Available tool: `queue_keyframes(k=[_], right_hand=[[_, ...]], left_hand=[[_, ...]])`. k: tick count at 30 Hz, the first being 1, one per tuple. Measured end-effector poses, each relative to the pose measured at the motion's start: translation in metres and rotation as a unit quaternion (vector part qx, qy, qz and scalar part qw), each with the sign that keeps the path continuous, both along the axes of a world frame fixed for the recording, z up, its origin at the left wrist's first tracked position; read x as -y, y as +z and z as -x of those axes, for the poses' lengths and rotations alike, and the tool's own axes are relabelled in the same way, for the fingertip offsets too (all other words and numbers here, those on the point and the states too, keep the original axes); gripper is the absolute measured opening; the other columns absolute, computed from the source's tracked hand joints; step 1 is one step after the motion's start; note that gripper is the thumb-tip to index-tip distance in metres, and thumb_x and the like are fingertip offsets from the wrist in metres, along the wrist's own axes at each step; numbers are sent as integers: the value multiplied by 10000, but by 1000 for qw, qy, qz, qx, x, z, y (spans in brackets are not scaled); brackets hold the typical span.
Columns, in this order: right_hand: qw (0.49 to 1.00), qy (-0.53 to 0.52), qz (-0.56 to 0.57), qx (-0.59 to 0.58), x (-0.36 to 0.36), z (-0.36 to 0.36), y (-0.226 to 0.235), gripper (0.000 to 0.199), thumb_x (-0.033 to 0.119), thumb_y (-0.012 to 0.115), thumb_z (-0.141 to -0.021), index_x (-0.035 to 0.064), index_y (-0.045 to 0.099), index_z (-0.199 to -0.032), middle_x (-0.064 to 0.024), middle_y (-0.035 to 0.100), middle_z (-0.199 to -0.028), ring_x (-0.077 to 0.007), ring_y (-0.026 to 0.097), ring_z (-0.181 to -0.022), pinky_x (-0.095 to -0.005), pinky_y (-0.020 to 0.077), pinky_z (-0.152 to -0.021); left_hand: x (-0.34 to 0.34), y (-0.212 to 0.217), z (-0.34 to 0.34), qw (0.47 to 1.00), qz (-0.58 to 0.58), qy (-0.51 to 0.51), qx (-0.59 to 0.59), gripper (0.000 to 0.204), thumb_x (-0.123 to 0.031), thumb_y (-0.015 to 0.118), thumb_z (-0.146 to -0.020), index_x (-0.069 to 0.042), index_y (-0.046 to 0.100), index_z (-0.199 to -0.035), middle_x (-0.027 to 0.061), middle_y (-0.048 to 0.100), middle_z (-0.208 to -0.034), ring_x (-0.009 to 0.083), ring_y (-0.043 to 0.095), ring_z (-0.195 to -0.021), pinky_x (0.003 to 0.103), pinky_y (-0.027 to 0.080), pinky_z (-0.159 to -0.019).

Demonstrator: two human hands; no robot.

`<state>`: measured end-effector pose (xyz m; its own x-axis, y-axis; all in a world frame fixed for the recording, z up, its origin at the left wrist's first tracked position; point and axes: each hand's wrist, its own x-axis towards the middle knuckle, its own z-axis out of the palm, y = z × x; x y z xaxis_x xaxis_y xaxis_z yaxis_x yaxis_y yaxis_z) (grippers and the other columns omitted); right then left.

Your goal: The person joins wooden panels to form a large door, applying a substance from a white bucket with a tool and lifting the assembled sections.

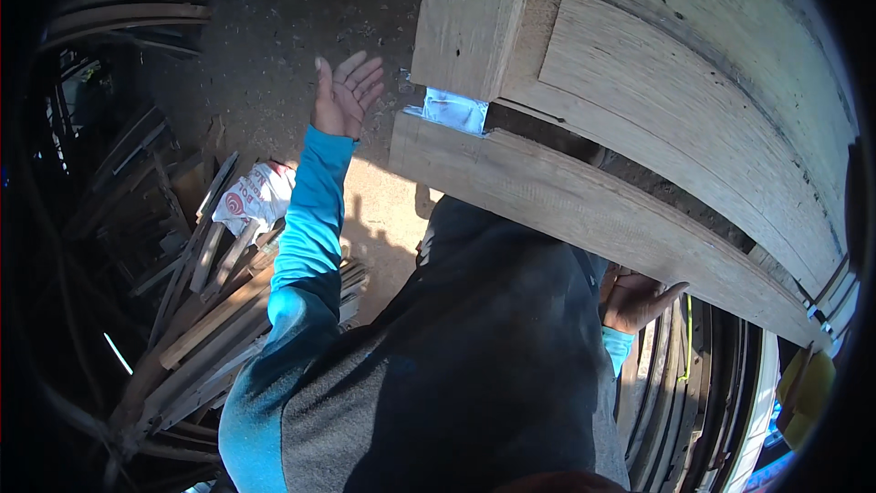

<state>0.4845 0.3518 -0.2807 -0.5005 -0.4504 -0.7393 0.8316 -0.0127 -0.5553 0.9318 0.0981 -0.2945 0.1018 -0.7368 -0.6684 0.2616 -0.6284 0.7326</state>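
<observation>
My left hand (349,96) is raised with its fingers spread and palm showing, apart from the end of a long wooden board (547,184). The board lies alongside a panelled wooden frame (470,18), like a door, with a narrow gap between them. A bright bluish-white joint piece (454,110) bridges the gap at the near-left end; whether the white is glue or light I cannot tell. My right hand (639,299) is at the board's lower edge, thumb stretched out. Its other fingers are mostly hidden by the board.
Stacked timber strips (219,310) lie on the left, with a white printed sack (255,196) on top. More slats (666,383) stand at lower right, near a yellow object (807,393). Curved planks (137,14) lie at the far left on the dirt floor (292,18).
</observation>
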Motion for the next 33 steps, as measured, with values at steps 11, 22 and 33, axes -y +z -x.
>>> queue_keyframes(k=[11,22,33], right_hand=[[982,-155,-104,-15,103,-165,2,756,502,712,-821,67,430,-1370,-160,498,-1357,-299,460,-1277,-508,402,-1073],[967,-119,-167,-149,136,-188,-12,777,643,499,-895,83,346,-1412,-169,405,-1390,-282,414,-1302,-401,388,-1107],[962,-104,-191,-168,136,-194,-7,857,691,479,-875,69,292,-1433,-189,360,-1416,-296,388,-1319,-391,375,-1117]], left_hand=[[140,-66,63,961,-113,-62,-246,1040,-790,324,-846,54,268,-1451,232,362,-1470,357,352,-1357,464,269,-1125],[113,-57,119,978,-33,-108,-172,1050,-804,309,-836,30,219,-1468,229,302,-1494,356,302,-1379,470,210,-1144],[132,-47,105,974,19,-144,-172,1075,-819,314,-824,4,140,-1494,244,212,-1524,358,228,-1412,463,142,-1167]])
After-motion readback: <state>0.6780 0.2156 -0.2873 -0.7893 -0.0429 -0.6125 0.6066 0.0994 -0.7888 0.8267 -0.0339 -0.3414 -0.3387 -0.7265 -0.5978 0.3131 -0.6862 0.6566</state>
